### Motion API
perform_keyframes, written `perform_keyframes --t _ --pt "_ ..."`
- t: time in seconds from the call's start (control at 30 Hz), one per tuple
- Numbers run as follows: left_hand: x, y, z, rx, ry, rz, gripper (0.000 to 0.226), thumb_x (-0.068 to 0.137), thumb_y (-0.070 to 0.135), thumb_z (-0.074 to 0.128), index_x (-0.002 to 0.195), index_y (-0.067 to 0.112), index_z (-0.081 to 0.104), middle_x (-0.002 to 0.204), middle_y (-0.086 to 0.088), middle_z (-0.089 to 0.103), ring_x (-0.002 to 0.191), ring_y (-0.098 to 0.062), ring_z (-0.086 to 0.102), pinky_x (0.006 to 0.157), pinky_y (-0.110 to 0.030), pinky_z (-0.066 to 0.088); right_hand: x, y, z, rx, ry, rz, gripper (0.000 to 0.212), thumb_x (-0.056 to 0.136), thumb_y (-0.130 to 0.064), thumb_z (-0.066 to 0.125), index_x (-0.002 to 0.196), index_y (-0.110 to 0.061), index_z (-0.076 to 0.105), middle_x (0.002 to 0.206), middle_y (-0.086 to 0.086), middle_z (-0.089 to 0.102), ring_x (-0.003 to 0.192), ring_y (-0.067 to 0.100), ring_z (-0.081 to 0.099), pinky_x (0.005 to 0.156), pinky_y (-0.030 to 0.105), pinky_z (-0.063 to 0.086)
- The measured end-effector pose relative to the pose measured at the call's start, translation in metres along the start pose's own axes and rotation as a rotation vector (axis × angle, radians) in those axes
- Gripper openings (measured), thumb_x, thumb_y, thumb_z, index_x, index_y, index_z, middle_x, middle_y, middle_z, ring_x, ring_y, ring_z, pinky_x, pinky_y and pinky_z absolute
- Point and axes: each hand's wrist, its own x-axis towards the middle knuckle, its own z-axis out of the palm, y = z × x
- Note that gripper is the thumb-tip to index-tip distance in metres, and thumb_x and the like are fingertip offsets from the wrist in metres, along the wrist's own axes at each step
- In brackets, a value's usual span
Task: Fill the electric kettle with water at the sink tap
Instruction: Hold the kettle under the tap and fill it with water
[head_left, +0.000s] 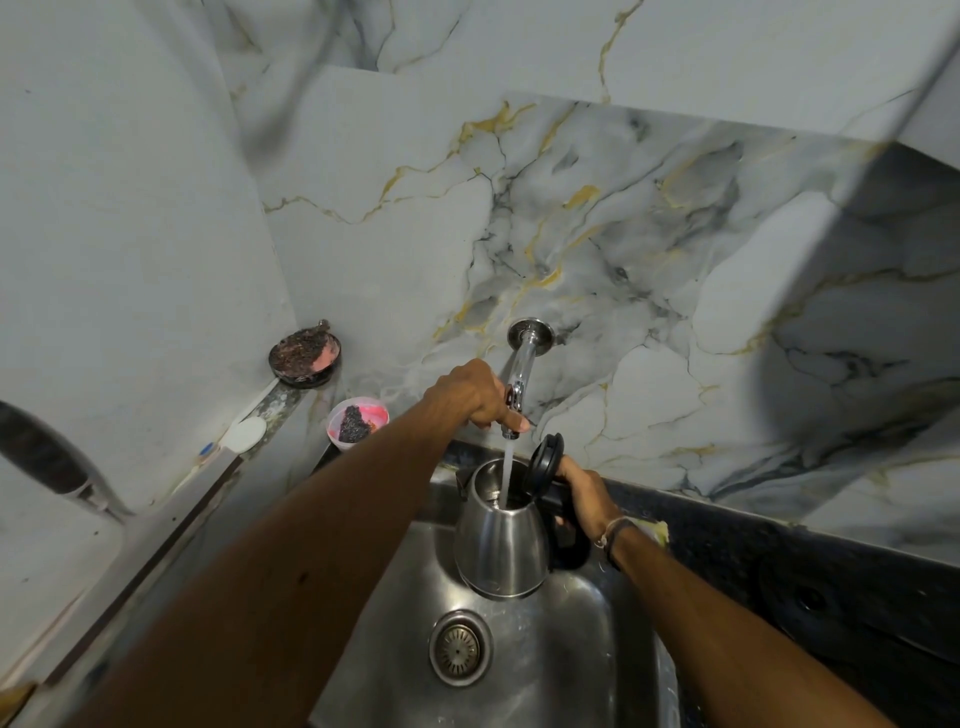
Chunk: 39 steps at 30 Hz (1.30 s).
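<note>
A steel electric kettle (501, 545) hangs over the steel sink (582, 660), its black lid (545, 460) flipped up. My right hand (584, 496) grips the kettle's black handle. A chrome tap (522, 364) sticks out of the marble wall, and a stream of water (506, 473) runs from its spout straight into the kettle's open mouth. My left hand (475, 395) is closed around the tap's end, thumb by the spout.
A pink cup (358, 418) with dark contents and a round dark dish (305, 356) stand on the ledge at the left. The sink drain (460, 647) lies below the kettle. Dark countertop (831, 587) runs along the right; marble wall behind.
</note>
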Motion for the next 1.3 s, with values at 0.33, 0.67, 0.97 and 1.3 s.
perform_keyframes --t 0.33,0.67,0.97,1.3 --pt "0.0028 -0.0014 0.0006 -0.010 0.003 -0.013 0.054 0.076 0.051 0.098 0.108 0.010 0.084 0.107 -0.009 0.086 0.107 -0.027 0.082 0.109 -0.051 0.060 -0.0039 -0.0026 -0.0014 -0.016 0.002 -0.015 0.073 0.082 -0.069 0.052 0.100 -0.009 0.089 0.112 0.025 0.086 0.119 0.048 0.075 0.120 0.062 0.050" --pt "0.0040 -0.0014 0.0012 0.002 0.008 -0.021 0.057 0.073 0.055 0.099 0.109 0.013 0.085 0.105 -0.008 0.087 0.106 -0.027 0.082 0.108 -0.051 0.060 -0.0053 -0.0012 -0.0026 -0.027 -0.007 -0.021 0.077 0.082 -0.071 0.049 0.106 -0.009 0.089 0.113 0.020 0.086 0.119 0.043 0.074 0.123 0.062 0.046" --pt "0.0040 -0.0012 0.0006 -0.007 -0.003 -0.016 0.059 0.076 0.052 0.098 0.115 0.009 0.084 0.111 -0.010 0.086 0.111 -0.029 0.081 0.111 -0.052 0.059 -0.0024 0.0018 -0.0020 -0.007 -0.003 -0.001 0.066 0.103 -0.058 0.055 0.111 -0.001 0.088 0.116 0.024 0.085 0.120 0.045 0.075 0.122 0.062 0.048" --pt "0.0065 -0.0011 0.0003 -0.001 -0.009 -0.019 0.059 0.074 0.053 0.099 0.112 0.010 0.084 0.109 -0.010 0.087 0.110 -0.029 0.082 0.110 -0.052 0.059 -0.0016 0.0021 0.0004 0.006 0.000 0.004 0.073 0.093 -0.064 0.056 0.110 0.000 0.087 0.115 0.026 0.086 0.120 0.047 0.076 0.116 0.057 0.052"
